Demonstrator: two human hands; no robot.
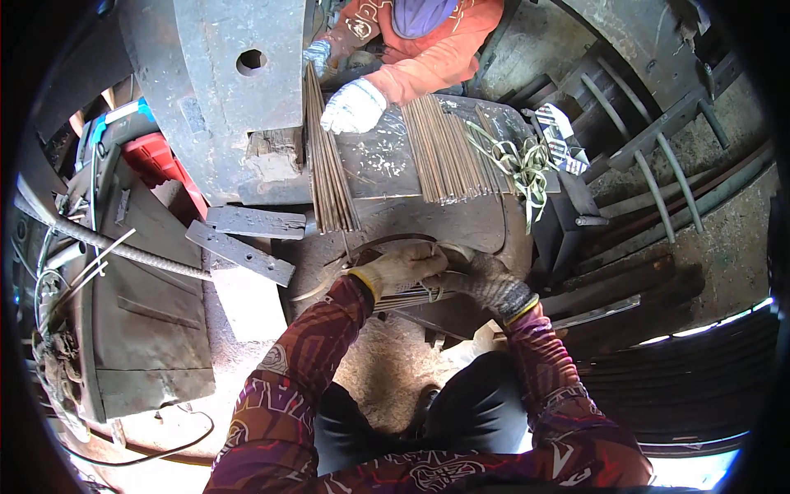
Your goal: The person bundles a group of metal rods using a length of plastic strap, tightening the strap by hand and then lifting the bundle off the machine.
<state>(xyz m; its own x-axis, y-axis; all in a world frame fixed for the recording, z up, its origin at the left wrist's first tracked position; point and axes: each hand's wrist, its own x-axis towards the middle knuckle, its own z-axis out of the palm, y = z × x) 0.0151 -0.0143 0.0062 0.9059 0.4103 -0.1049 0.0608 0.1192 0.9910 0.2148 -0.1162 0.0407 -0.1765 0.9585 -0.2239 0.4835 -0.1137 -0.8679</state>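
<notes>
My left hand (403, 267), in a worn pale glove with a yellow cuff, has its fingers curled together in front of me. Close against it, my right hand (487, 282), in a dirty grey knit glove, is also closed. Between them they pinch a thin pale strap (437, 294), partly hidden by the fingers. Right under the hands lies a bundle of thin metal rods (401, 300), mostly covered by them. Another pale strap end (311, 290) sticks out left of my left wrist.
Across the metal table (378, 160), a co-worker's gloved hand (355, 106) rests by a stack of rods (325, 181). More rods (448, 156) lie beside loose pale straps (527, 165). Drilled metal plates (240, 253) are at left; bent bars (654, 193) stand at right.
</notes>
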